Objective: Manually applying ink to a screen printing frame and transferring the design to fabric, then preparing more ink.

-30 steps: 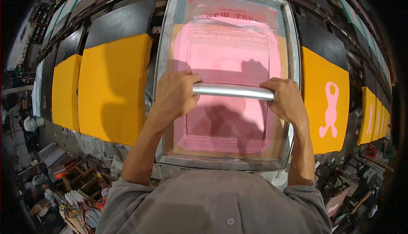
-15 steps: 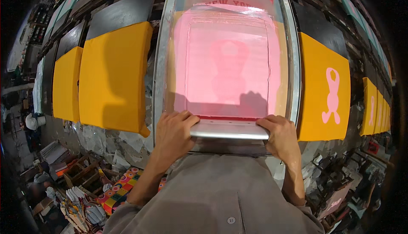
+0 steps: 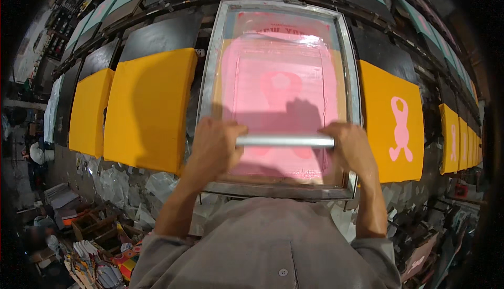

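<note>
While a silver bar (image 3: 283,141) is gripped by left hand (image 3: 214,148) and right hand (image 3: 353,146), fingers curled, right panel (image 3: 379,124) is pink-printed, shadowed left panel (image 3: 148,111) apparently bare.

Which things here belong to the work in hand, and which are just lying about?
In use:
- silver bar, gripped by left hand and right hand
- metal-framed screen
- pink ink
- yellow panels

Apparently lying about:
- crumpled plastic
- wooden crate
</note>
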Available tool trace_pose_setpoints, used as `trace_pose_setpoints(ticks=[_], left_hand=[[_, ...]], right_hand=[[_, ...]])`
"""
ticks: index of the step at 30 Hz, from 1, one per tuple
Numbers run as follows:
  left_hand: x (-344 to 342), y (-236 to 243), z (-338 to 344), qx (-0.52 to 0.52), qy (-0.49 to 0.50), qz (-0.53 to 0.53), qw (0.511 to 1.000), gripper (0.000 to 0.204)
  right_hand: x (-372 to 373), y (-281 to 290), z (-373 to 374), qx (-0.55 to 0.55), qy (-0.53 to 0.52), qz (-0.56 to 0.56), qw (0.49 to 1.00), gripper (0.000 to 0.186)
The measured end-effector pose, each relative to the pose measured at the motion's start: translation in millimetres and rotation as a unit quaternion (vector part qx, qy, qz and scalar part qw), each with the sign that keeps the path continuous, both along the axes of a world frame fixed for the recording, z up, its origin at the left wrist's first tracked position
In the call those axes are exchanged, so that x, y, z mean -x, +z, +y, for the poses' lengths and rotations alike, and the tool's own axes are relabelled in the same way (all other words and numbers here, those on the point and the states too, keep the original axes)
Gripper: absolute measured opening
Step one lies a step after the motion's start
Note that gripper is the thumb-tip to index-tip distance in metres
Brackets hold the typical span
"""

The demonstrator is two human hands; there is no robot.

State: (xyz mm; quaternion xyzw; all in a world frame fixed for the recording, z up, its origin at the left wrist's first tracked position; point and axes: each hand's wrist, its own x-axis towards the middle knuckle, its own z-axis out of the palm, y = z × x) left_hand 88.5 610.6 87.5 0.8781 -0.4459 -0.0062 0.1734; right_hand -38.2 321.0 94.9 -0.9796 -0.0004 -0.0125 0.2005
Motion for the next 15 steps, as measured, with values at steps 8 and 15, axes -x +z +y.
trace_pose_setpoints(ticks=[8,15], left_hand=[[-155,-2,-86,-0.045,0.079,-0.079,0.993,0.028],[-138,-46,-79,0.087,0.035,-0.177,0.98,0.028]], right_hand=[[-157,-12,-71,0.077,-0.019,-0.095,0.992,0.029],[-148,-45,-57,0.134,0.0,-0.226,0.965,0.02]])
